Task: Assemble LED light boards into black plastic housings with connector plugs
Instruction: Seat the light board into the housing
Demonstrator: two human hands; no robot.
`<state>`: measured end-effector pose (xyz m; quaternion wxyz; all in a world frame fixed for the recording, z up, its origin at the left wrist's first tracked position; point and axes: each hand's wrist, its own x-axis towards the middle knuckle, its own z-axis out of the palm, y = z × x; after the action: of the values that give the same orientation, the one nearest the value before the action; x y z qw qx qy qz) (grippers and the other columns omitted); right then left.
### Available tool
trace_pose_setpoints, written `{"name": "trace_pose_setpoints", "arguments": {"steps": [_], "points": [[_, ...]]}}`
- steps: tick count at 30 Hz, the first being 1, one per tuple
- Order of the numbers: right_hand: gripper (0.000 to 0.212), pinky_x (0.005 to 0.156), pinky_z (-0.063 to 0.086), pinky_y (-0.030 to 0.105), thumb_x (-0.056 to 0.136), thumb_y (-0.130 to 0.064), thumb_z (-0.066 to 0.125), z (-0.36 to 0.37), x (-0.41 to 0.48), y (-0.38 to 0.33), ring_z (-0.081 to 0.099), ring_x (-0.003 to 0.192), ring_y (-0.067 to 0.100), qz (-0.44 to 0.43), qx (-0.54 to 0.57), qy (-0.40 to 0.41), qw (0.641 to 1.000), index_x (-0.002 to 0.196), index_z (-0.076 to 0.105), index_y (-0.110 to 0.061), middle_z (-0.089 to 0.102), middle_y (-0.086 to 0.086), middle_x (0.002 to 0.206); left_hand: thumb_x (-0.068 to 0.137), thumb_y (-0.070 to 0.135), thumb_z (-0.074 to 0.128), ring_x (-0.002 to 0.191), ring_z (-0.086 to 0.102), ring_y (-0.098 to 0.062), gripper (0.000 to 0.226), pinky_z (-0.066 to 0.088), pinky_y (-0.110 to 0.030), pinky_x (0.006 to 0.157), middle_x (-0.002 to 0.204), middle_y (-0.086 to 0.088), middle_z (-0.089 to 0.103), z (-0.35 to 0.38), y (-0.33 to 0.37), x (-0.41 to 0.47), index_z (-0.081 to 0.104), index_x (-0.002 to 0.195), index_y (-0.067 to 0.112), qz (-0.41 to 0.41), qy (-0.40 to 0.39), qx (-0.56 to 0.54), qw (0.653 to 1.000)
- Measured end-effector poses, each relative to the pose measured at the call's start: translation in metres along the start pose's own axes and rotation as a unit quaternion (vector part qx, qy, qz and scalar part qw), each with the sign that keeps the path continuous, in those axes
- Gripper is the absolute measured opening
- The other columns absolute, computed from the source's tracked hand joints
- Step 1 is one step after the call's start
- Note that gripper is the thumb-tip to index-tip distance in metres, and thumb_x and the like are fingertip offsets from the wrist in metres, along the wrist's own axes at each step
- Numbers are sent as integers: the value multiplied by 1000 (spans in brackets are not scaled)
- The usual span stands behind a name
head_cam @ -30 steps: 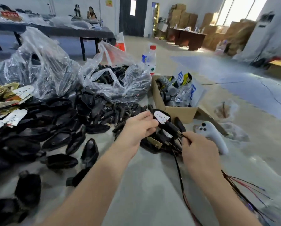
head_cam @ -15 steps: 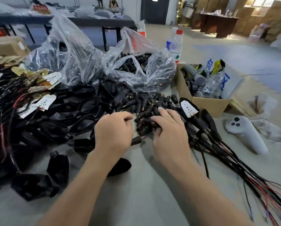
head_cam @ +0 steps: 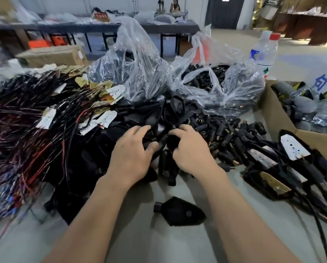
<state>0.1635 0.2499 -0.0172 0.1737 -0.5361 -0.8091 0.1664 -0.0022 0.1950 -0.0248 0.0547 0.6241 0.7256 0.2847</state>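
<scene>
on the tabletop [head_cam: 158, 243], wired led boards [head_cam: 26, 120] lie at the left edge, housings [head_cam: 132, 118] in the middle, connector plugs [head_cam: 234, 133] to their right, two bags [head_cam: 132, 69] behind, a cardboard box [head_cam: 276, 114] at the right edge, and one housing [head_cam: 179, 211] alone in front.

Well beyond the fingers [head_cam: 138, 130] and off to their right stands a red-capped water bottle [head_cam: 265, 52], just behind an open cardboard box [head_cam: 272, 114] holding grey hoses [head_cam: 286, 88]. Far beyond them to the left lies a closed carton [head_cam: 52, 55].

Single head-worn wide-angle view, looking forward and down, close over the table [head_cam: 164, 247]
</scene>
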Motion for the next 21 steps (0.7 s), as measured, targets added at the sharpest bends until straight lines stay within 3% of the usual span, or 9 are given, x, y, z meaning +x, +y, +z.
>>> {"name": "trace_pose_setpoints", "arguments": {"steps": [3,6,8,11,13,14,16,18,21], "points": [[50,82,42,24,90,-16,61,5,-3,5,62,107,20,9,38,21,999,137,61,-34,51,-6,133,98,26,60,122,57,-25,28,44,-40,102,125,-1,68,0,3,11,69,124,19,-21,65,-19,997],[33,70,50,22,93,-21,60,5,-10,9,61,67,1,42,142,98,984,118,70,-38,69,-17,89,90,32,60,103,54,-21,16,46,-39,86,99,4,62,2,4,10,63,94,17,-33,63,-16,997],[23,74,48,21,94,-27,63,2,-18,8,60,69,-4,56,215,156,962,110,71,-41,70,-22,87,86,33,64,92,50,-14,14,40,-32,79,91,12,56,1,8,4,59,93,21,-10,90,-7,996],[14,77,46,18,88,-33,70,-7,-25,1,62,80,-9,53,307,203,928,91,68,-46,70,-25,79,82,27,71,79,32,-5,23,26,-23,77,83,14,46,-8,22,-8,53,95,23,5,234,-17,972],[3,66,54,33,84,-34,71,-12,-27,-10,63,63,4,50,380,192,903,86,72,-36,71,-11,71,79,27,69,81,34,-6,30,27,-21,79,85,12,46,-12,31,-16,52,103,22,57,276,-33,959],[5,63,58,44,84,-33,70,-15,-28,-16,66,60,16,52,416,178,890,85,75,-30,71,-3,69,77,26,69,86,39,-8,38,29,-19,82,91,12,47,-12,34,-20,54,112,23,89,258,-35,961],[12,65,61,53,87,-31,68,-17,-31,-24,71,63,28,51,461,147,874,86,79,-26,74,5,72,75,18,70,106,48,-14,58,29,-12,97,116,9,54,-9,36,-26,58,132,24,135,178,-32,974],[18,65,62,47,94,-28,64,-17,-32,-27,72,68,31,39,465,117,877,89,81,-25,76,6,76,78,9,73,127,47,-16,66,27,-16,111,142,6,53,-4,34,-28,59,141,25,139,107,-45,983],[36,52,53,31,105,-30,54,-19,-31,-25,62,60,27,49,558,83,824,88,81,-13,71,23,77,89,15,68,133,45,-5,58,32,-21,115,145,11,54,-5,28,-26,55,145,27,158,123,-93,975]]}}
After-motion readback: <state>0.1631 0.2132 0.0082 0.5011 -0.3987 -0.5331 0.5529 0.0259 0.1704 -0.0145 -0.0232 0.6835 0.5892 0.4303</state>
